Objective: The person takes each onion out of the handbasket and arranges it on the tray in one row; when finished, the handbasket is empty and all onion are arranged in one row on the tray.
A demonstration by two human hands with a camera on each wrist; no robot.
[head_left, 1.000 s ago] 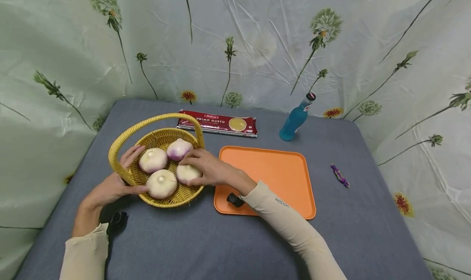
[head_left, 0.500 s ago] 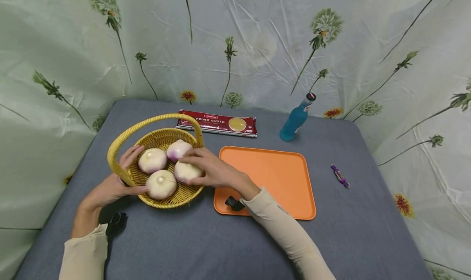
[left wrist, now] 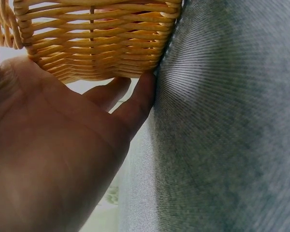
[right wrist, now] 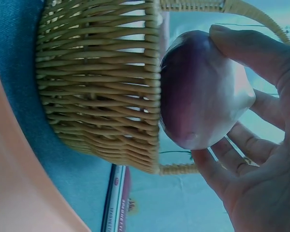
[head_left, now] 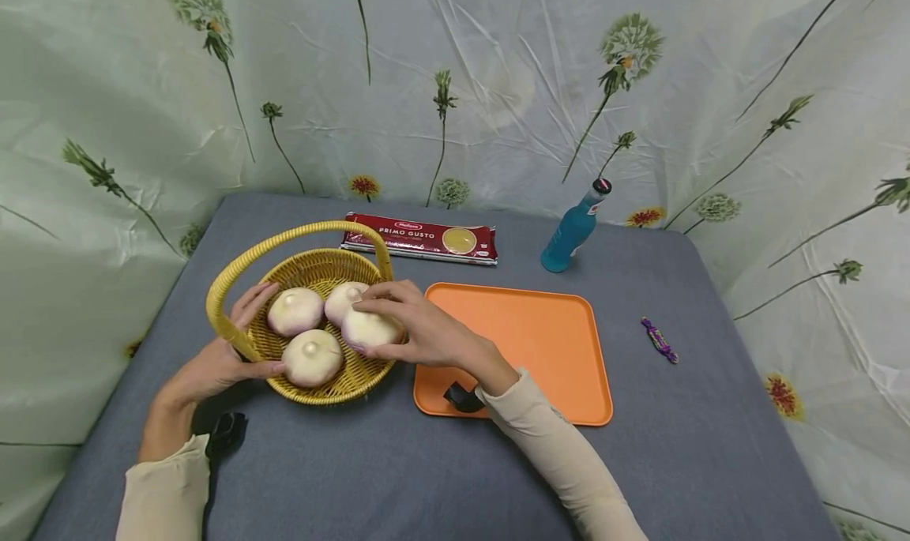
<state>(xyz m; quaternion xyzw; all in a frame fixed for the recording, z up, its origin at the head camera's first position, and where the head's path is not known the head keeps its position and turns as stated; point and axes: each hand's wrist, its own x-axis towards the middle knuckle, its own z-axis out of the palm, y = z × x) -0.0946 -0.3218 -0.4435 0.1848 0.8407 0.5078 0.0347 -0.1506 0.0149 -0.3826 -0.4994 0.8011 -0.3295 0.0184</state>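
Observation:
A yellow wicker basket with a tall arched handle stands on the left of the table. My left hand holds its left side, thumb at the front rim and fingers along the wall; the left wrist view has this hand against the weave. Between thumb and fingers, my right hand grips a white-and-purple turnip. In the right wrist view that turnip is above the rim. Inside the basket lie a left turnip, a front turnip and a back turnip, partly covered.
An orange tray lies right of the basket, partly under my right forearm. Behind are a red spaghetti pack and a blue bottle. A purple wrapped candy lies at the right. A flower-patterned curtain hangs behind the table.
My right hand has raised the gripped turnip from among the others and shifted slightly right. The back turnip has tipped a little. My left hand stays on the basket.

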